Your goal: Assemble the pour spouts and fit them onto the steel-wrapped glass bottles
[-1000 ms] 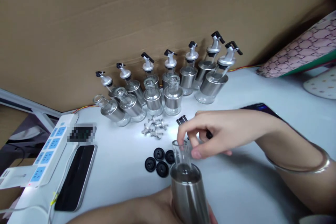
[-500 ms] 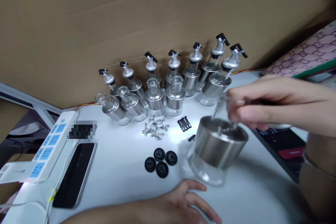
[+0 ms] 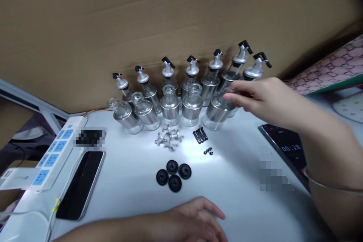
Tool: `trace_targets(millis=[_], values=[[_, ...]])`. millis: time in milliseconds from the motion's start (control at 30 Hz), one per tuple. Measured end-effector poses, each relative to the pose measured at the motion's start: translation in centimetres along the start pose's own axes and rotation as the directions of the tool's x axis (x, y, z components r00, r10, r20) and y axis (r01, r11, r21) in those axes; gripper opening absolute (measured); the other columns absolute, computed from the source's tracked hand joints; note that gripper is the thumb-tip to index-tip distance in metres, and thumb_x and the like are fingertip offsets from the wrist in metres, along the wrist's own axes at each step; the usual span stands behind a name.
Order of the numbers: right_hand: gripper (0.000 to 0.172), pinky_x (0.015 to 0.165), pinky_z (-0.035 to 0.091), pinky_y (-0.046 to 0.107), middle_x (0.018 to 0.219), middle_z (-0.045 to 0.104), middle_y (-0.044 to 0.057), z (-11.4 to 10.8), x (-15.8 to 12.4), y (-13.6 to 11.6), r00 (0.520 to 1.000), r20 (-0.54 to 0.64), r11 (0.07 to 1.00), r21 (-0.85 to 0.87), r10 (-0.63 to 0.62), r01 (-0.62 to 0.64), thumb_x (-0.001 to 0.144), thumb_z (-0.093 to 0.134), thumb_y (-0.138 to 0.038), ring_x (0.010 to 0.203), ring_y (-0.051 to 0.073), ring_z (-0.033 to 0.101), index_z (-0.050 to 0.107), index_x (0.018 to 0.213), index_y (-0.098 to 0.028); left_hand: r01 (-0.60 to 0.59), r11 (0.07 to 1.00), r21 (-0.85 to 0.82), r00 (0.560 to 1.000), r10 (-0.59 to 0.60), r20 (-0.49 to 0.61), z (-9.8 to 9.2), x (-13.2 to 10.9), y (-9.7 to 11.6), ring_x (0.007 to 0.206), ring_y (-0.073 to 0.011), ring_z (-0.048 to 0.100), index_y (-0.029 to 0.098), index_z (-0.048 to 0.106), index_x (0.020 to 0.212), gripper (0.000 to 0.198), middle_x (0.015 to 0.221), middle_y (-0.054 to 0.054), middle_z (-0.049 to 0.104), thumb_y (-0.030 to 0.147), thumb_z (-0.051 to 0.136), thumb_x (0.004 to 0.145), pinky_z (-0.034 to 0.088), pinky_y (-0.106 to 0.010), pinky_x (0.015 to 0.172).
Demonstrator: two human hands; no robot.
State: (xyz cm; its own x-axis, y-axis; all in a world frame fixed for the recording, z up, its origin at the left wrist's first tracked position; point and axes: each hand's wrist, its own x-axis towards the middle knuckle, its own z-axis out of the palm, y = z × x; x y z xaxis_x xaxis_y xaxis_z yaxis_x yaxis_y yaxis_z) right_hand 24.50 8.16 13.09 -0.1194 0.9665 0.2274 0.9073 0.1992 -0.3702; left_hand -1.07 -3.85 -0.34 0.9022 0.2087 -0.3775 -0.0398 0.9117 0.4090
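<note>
My right hand (image 3: 255,94) pinches the neck of a glass bottle with a steel band (image 3: 219,109), at the right end of the front row. That row's other bottles (image 3: 170,107) have open necks. Behind them stand several bottles with silver pour spouts (image 3: 193,69) and black levers. My left hand (image 3: 195,219) rests on the table at the front, fingers stretched out and holding nothing. Between hands and bottles lie silver spout pieces (image 3: 169,137), black levers (image 3: 200,135), tiny black parts (image 3: 208,151) and black round discs (image 3: 175,182).
A cardboard wall (image 3: 141,26) rises behind the bottles. On the left are a white power strip (image 3: 53,155), a phone (image 3: 81,185) and a white cable. A dark device with a timer display (image 3: 286,151) lies under my right arm.
My right hand has carried the glass bottle from the front right back to the end of the front row. My left hand stays nearly in place.
</note>
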Motion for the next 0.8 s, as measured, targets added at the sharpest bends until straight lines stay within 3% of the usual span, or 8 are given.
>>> trace_targets(millis=[300,433,500,567,633,700,800], values=[[0.019,0.05,0.025,0.026,0.051,0.049,-0.002,2.1,0.6,1.0,0.992,-0.096,0.994,-0.077,-0.087,0.08,0.088,0.055,-0.035,0.046,0.014,0.041,0.059,0.074,-0.023,0.028,0.999,0.029,0.999,-0.026,-0.042,0.2,0.1,0.2,0.072,-0.0129,0.061,0.016,0.055,0.101,0.054,0.084,-0.005,0.067,0.034,0.086,0.061,0.037,-0.029,0.071],[0.015,0.05,0.028,0.026,0.057,0.057,-0.002,2.1,0.5,0.6,0.992,-0.11,0.993,-0.109,-0.057,0.045,0.087,0.057,-0.037,0.048,0.015,0.046,0.062,0.086,-0.023,0.037,0.999,0.01,0.998,-0.036,-0.048,0.3,0.0,0.4,0.072,-0.013,0.061,0.015,0.055,0.1,0.054,0.084,-0.007,0.067,0.034,0.087,0.061,0.037,-0.029,0.072],[0.016,0.052,0.031,0.026,0.058,0.058,-0.002,1.9,0.3,-0.4,0.975,-0.221,0.996,-0.087,0.0,-0.019,0.085,0.059,-0.037,0.049,0.014,0.048,0.061,0.089,-0.021,0.032,0.999,0.008,0.999,-0.032,-0.031,0.3,0.0,0.4,0.073,-0.0134,0.061,0.015,0.055,0.101,0.053,0.085,-0.007,0.067,0.034,0.086,0.063,0.036,-0.029,0.072],[0.015,0.054,0.033,0.027,0.054,0.054,-0.003,1.8,-0.2,-1.6,0.915,-0.398,0.997,-0.015,0.059,-0.071,0.083,0.059,-0.035,0.047,0.012,0.046,0.058,0.085,-0.02,0.024,1.0,0.004,1.0,-0.024,-0.011,0.4,0.0,0.5,0.074,-0.0144,0.061,0.015,0.054,0.102,0.053,0.085,-0.007,0.067,0.035,0.085,0.064,0.036,-0.03,0.072],[0.013,0.053,0.034,0.026,0.055,0.052,-0.005,1.8,-0.8,-2.9,0.867,-0.486,0.993,0.104,0.105,-0.062,0.08,0.059,-0.029,0.043,0.01,0.041,0.053,0.085,-0.02,0.021,1.0,-0.005,1.0,-0.021,0.007,0.4,0.0,0.7,0.075,-0.0164,0.062,0.016,0.053,0.102,0.05,0.085,-0.007,0.066,0.034,0.082,0.066,0.036,-0.031,0.072],[0.02,0.049,0.034,0.025,0.064,0.055,-0.005,2.1,-1.7,-3.9,0.912,-0.392,0.968,0.25,0.124,-0.024,0.076,0.057,-0.025,0.044,0.009,0.041,0.048,0.094,-0.021,0.019,1.0,-0.022,0.999,-0.018,0.033,0.3,0.1,0.8,0.077,-0.0184,0.063,0.016,0.052,0.104,0.045,0.086,-0.007,0.066,0.034,0.078,0.071,0.037,-0.032,0.072],[0.026,0.047,0.04,0.024,0.077,0.057,-0.002,3.0,-3.3,-4.9,0.998,-0.06,0.901,0.434,0.037,-0.007,0.08,0.05,-0.022,0.052,0.011,0.05,0.043,0.105,-0.023,0.005,0.999,-0.049,0.997,-0.001,0.078,0.1,0.1,0.9,0.079,-0.0199,0.064,0.017,0.05,0.108,0.043,0.088,-0.007,0.065,0.036,0.071,0.077,0.039,-0.033,0.071]])
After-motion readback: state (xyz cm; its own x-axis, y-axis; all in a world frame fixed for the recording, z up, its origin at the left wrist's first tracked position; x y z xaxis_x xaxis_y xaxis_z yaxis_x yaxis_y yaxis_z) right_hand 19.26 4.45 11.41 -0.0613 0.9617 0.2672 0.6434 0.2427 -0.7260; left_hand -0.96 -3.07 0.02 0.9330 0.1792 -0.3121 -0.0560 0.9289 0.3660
